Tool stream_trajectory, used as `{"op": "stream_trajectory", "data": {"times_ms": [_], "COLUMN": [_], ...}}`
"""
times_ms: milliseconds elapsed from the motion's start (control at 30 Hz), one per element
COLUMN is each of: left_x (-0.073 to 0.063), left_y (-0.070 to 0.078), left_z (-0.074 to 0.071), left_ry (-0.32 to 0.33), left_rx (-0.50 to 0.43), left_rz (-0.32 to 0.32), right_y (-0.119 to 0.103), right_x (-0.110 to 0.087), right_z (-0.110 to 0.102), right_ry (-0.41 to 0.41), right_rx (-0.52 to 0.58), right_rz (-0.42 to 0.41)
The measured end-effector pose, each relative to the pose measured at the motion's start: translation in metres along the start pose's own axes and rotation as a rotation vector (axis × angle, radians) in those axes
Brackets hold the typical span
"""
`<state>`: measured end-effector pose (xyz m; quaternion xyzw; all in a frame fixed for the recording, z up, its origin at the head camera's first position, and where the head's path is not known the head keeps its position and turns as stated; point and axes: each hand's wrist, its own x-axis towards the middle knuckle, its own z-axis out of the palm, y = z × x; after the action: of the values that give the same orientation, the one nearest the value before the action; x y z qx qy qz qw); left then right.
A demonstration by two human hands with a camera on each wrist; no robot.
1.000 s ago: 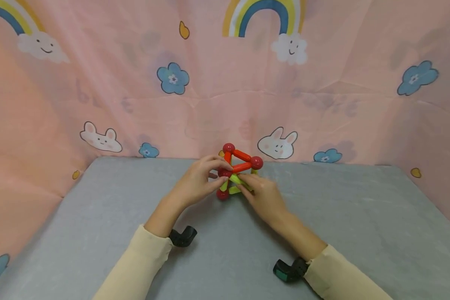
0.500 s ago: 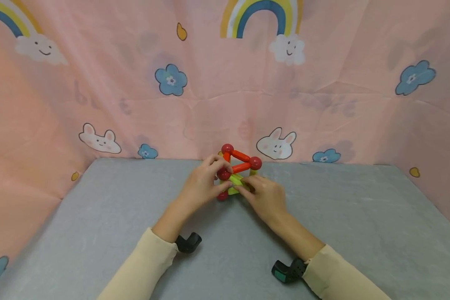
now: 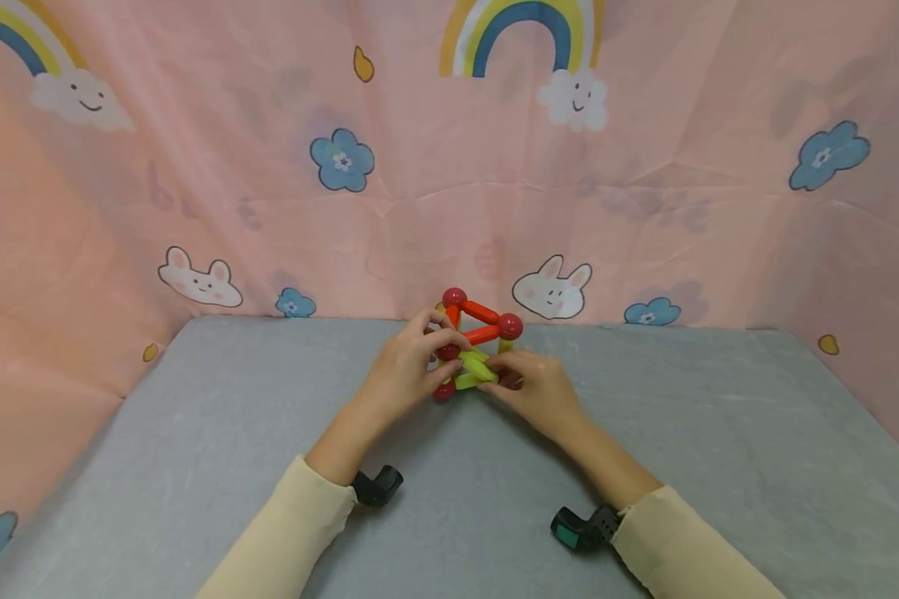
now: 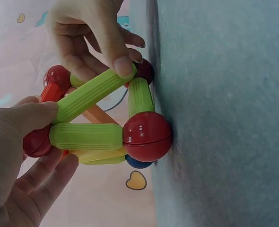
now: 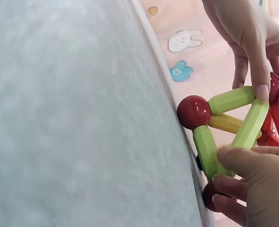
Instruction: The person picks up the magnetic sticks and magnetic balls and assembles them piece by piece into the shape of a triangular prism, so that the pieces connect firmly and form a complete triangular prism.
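A frame of magnetic rods and balls stands on the grey table, with red rods (image 3: 482, 335) at its top and green ones below. My left hand (image 3: 400, 366) grips a red ball (image 4: 37, 142) at its upper left corner, the thumb against one end of a slanting green magnetic rod (image 4: 90, 95). At that rod's lower end, my right hand (image 3: 543, 393) pinches it between thumb and fingers, beside a dark red lower ball (image 5: 215, 195). Another green rod (image 4: 86, 136) runs from the held ball to a lower red ball (image 4: 147, 136). My right fingers partly hide the lower corner.
A yellow rod (image 5: 227, 124) and a blue ball (image 4: 139, 162) show farther back in the frame. Behind the grey table (image 3: 270, 416) hangs a pink printed cloth (image 3: 419, 225). Black wrist cameras sit on the left wrist (image 3: 378, 486) and right wrist (image 3: 586, 529).
My left hand has shifted slightly right, its thumb coming to the slanting rod. My right hand has moved slightly right, exposing more of that rod's lower end. The frame stays nearly in place.
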<state>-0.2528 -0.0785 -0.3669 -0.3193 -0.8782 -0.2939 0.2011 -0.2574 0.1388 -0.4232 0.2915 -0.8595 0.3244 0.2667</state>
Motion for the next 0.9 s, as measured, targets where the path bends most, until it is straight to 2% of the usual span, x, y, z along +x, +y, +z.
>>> {"op": "stream_trajectory", "data": {"times_ms": [133,267,400,533,633,733,900], "left_x": [0.0,0.0,0.0,0.0,0.0,0.001,0.001], "left_y": [-0.001,-0.001,-0.002,-0.003,-0.005,-0.005,-0.006], "left_z": [0.001,0.001,0.0,-0.001,-0.001,-0.002,-0.004], "left_ry": [-0.005,-0.004,-0.007,-0.022,-0.04,-0.057,-0.074], "left_rx": [-0.004,-0.012,-0.018,-0.018,-0.029,-0.051,-0.076], "left_rz": [-0.004,-0.007,-0.006,-0.01,-0.015,-0.02,-0.019], "right_y": [0.004,0.009,0.015,0.019,0.021,0.023,0.023], "right_x": [-0.002,-0.003,-0.003,-0.004,-0.005,-0.005,-0.004], "right_z": [-0.001,0.0,0.001,0.0,-0.001,-0.003,-0.004], "right_ry": [0.012,0.032,-0.062,-0.168,-0.191,-0.212,-0.236], "right_rx": [-0.029,-0.064,0.021,0.159,0.237,0.267,0.289], "right_rz": [0.053,0.206,0.306,0.334,0.366,0.39,0.382]}}
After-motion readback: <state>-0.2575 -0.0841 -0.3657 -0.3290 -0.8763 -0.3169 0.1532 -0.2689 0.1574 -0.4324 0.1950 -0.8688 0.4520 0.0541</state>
